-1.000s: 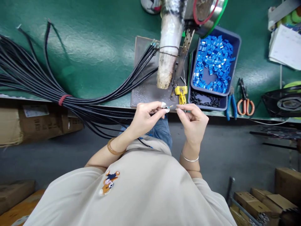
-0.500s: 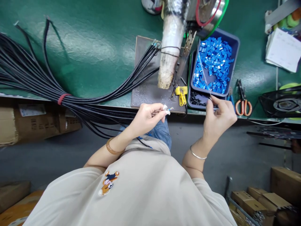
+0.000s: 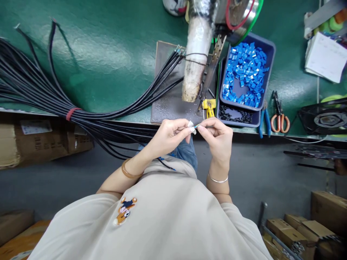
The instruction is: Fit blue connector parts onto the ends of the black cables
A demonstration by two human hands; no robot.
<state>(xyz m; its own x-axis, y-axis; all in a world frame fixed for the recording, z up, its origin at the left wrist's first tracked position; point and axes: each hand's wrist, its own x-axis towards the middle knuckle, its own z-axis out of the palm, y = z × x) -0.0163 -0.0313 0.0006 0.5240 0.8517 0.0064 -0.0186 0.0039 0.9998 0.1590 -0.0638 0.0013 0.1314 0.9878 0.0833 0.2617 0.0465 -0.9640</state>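
Note:
My left hand (image 3: 175, 133) is closed in a pinch, with white coverings on its thumb and finger. Out of the pinch comes the end of a cable with thin coloured wires (image 3: 196, 126). My right hand (image 3: 217, 139) has its thumb and forefinger pressed together at these wire tips, and whatever sits between them is too small to make out. The rest of the cable is mostly hidden behind my left hand, near a bundle of black cables (image 3: 116, 115). A yellow stripping tool (image 3: 209, 107) lies just beyond my right fingers.
A bin of blue plastic pieces (image 3: 245, 77) rests on a tray of small black parts (image 3: 235, 115). Blue-handled pliers (image 3: 264, 121) and orange-handled scissors (image 3: 280, 121) lie at the right. A wrapped white tube (image 3: 196, 61) hangs over the dark board (image 3: 168, 104).
My right hand has moved left from the black parts tray to the wire tips at my left hand. My left hand has stayed in place, still pinching the cable.

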